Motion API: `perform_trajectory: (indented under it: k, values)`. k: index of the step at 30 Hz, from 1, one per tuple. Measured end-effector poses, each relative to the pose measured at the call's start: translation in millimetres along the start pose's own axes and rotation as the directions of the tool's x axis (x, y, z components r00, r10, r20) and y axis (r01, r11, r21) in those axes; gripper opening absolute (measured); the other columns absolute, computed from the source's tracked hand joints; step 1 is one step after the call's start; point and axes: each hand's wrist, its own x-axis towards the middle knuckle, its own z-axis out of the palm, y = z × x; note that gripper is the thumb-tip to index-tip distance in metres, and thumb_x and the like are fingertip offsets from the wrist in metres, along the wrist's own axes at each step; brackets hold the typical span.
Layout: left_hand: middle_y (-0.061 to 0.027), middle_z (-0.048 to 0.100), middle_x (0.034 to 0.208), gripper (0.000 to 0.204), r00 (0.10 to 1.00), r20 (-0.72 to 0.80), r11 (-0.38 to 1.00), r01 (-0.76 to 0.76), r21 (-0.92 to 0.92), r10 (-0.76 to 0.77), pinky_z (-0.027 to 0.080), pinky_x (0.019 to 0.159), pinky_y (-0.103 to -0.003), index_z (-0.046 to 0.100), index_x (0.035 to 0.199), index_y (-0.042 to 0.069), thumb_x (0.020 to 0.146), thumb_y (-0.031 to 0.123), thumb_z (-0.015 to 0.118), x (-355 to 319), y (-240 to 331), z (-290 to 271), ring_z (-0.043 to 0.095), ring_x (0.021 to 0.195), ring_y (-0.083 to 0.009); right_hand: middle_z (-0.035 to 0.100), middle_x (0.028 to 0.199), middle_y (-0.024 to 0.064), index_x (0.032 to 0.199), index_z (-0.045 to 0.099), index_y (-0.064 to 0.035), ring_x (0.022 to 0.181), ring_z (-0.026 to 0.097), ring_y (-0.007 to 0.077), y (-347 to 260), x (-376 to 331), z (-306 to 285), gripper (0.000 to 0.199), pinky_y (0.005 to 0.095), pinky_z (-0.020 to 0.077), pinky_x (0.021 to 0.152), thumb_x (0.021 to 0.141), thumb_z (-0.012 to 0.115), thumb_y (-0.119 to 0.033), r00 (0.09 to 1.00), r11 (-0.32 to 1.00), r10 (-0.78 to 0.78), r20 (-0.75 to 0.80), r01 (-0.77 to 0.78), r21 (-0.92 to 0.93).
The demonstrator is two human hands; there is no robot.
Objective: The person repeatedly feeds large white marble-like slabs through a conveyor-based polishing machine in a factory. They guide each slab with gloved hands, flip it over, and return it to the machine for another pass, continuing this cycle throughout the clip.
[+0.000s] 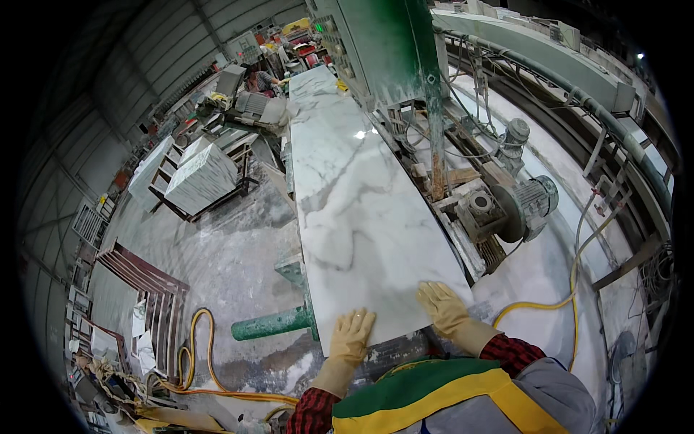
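A long white marble slab (361, 210) with grey veins stretches away from me, lying on a machine bed. Its polished top reflects a bright light. My left hand (352, 334), in a pale yellow rubber glove, rests on the slab's near left corner with its fingers extended. Near the right corner, my right hand (442, 305) wears a matching glove and lies flat on the surface, fingers stretched forward. Neither hand grasps anything. Red and black checked sleeves cover both my forearms.
Right of the slab stand a tall green machine cabinet (383, 50) and an electric motor (531, 206). A green bar (269, 324) sticks out at left. Beyond it are stacked marble blocks (202, 181), a metal rack (155, 304) and a yellow hose (189, 354). Another person (259, 79) is near the far end.
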Motion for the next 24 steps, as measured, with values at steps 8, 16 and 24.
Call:
perform_trajectory:
  k: [8,16,24]
  values:
    - [-0.0132,0.053,0.166,0.068,1.0,-0.004,0.997,0.013,0.074,-0.012,0.038,0.127,-0.061,0.05,0.165,0.017,0.099,0.008,0.062,6,-10,21,0.052,0.151,-0.0396,0.052,0.165,0.026,0.159,0.051,0.003,0.155,0.049,0.0423,3,11,17,0.059,0.0562,0.033,0.134,0.106,0.046,-0.022,1.0,0.997,-0.018,0.019,0.019,-0.077]
    - [-0.0113,0.06,0.158,0.061,0.985,-0.166,0.993,-0.022,0.119,0.041,0.044,0.119,-0.056,0.06,0.155,0.016,0.096,0.008,0.067,12,-13,25,0.057,0.144,-0.0372,0.053,0.162,0.0267,0.157,0.051,0.0032,0.151,0.051,0.0423,3,19,21,0.059,0.0554,0.036,0.132,0.104,0.049,-0.021,1.0,0.999,-0.009,-0.03,0.007,-0.054]
    - [-0.012,0.061,0.157,0.069,0.989,-0.142,0.99,-0.031,0.136,0.05,0.045,0.119,-0.056,0.06,0.155,0.015,0.088,0.011,0.078,13,-18,18,0.057,0.144,-0.0366,0.056,0.161,0.0254,0.155,0.054,-0.0004,0.15,0.054,0.042,-2,26,-1,0.056,0.0506,0.0391,0.132,0.101,0.055,-0.014,0.998,0.994,0.069,-0.012,-0.068,0.083]
